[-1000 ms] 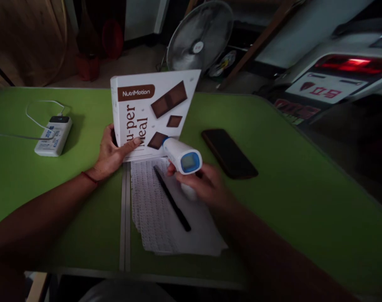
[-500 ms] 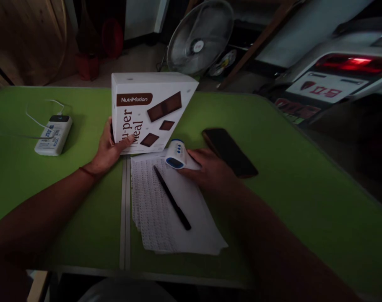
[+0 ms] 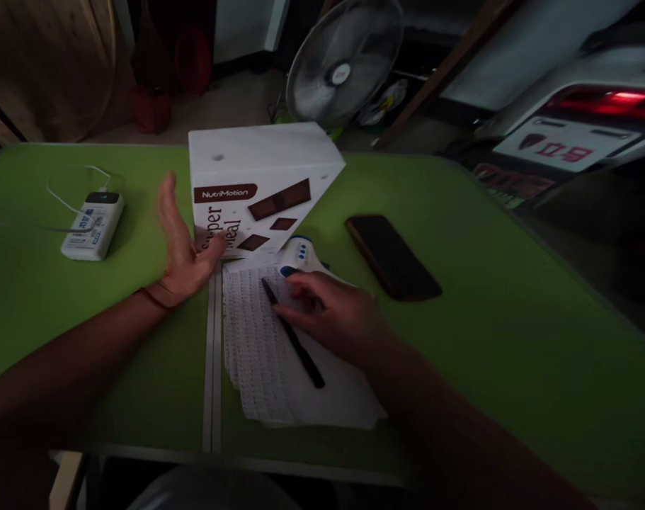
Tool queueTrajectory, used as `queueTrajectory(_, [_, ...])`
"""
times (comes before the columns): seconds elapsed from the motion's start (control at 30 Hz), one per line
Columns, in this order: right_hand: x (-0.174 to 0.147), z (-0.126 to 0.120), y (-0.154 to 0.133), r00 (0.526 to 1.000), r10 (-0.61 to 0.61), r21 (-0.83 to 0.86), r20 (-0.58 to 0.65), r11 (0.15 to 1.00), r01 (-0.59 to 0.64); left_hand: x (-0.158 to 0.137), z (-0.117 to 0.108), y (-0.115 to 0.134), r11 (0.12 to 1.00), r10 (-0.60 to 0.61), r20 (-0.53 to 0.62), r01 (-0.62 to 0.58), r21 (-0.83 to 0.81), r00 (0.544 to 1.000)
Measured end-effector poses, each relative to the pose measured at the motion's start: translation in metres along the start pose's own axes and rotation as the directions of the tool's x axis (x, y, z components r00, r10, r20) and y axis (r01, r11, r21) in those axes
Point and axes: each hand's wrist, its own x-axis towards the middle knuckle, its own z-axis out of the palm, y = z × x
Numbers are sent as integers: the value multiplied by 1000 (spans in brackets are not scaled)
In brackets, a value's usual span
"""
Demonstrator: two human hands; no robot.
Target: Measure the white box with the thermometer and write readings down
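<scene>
A white NutriMotion box (image 3: 258, 202) with brown bar pictures stands at the middle of the table, its top face showing. My left hand (image 3: 184, 255) is at the box's left side, open, fingers stretched up and thumb across the lower front corner. My right hand (image 3: 330, 308) hovers over the papers with thumb and forefinger apart, close to a black pen (image 3: 295, 336), holding nothing. Just beyond it lies a white and blue handheld infrared thermometer (image 3: 301, 253), partly hidden by the hand. Under the pen are sheets of paper (image 3: 263, 375) with rows of writing.
A dark phone (image 3: 394, 256) lies right of the thermometer. On the left is a white power bank (image 3: 93, 227) with a cable (image 3: 32, 226) plugged in. Behind the green table (image 3: 513, 319) stand a fan (image 3: 343, 67) and a scooter with a red tail light (image 3: 614, 101).
My right hand has let go of the thermometer and moved toward the pen. My left fingers have opened off the box, which now leans differently, showing more of its top.
</scene>
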Motion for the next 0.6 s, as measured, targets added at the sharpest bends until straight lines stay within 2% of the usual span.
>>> queueTrajectory(0.03, [-1, 2, -1, 1000, -12, -9, 29, 1000, 13, 1, -2, 9, 995, -19, -151, 34, 94, 988])
queueTrajectory(0.07, [-2, 3, -1, 998, -29, -15, 49, 999, 30, 3, -3, 20, 986, 44, -235, -4, 168, 971])
queueTrajectory(0.1, [-3, 5, 0, 997, -45, -14, 59, 999, 46, 4, -4, 32, 974, 146, -302, -83, 211, 942])
queueTrajectory(0.13, [-3, 7, 1, 997, -58, -3, 57, 998, 58, 5, -5, 45, 963, 210, -299, -145, 227, 931])
queueTrajectory(0.17, [-3, 8, 3, 997, -67, 16, 43, 998, 66, 6, -6, 58, 957, 247, -233, -198, 213, 941])
queueTrajectory(0.2, [-2, 10, 4, 997, -70, 45, 26, 997, 68, 6, -8, 71, 939, 332, -194, -304, 163, 923])
queueTrajectory(0.23, [-1, 10, 4, 998, -69, 83, 9, 994, 68, 5, -11, 85, 890, 455, -106, -447, 89, 884])
queueTrajectory(0.27, [0, 9, 4, 998, -66, 131, -8, 989, 67, 2, -13, 99, 834, 550, 32, -551, 29, 835])
queueTrajectory(0.3, [2, 7, 3, 998, -67, 189, -20, 980, 69, -2, -16, 112, 795, 598, 159, -606, 4, 786])
queueTrajectory(0.33, [4, 4, 0, 997, -68, 249, -27, 966, 72, -7, -19, 125, 790, 595, 245, -613, -1, 766])
queueTrajectory(0.43, [8, -6, -7, 998, -44, 382, -52, 922, 60, -26, -22, 155, 842, 497, 387, -540, 3, 776])
queueTrajectory(0.5, [9, -11, -10, 997, 4, 428, -72, 904, 27, -37, -21, 166, 868, 428, 400, -492, 69, 810])
queueTrajectory(0.6, [7, -8, -5, 995, 29, 477, -95, 878, 20, -45, -16, 170, 856, 369, 369, -466, 223, 853])
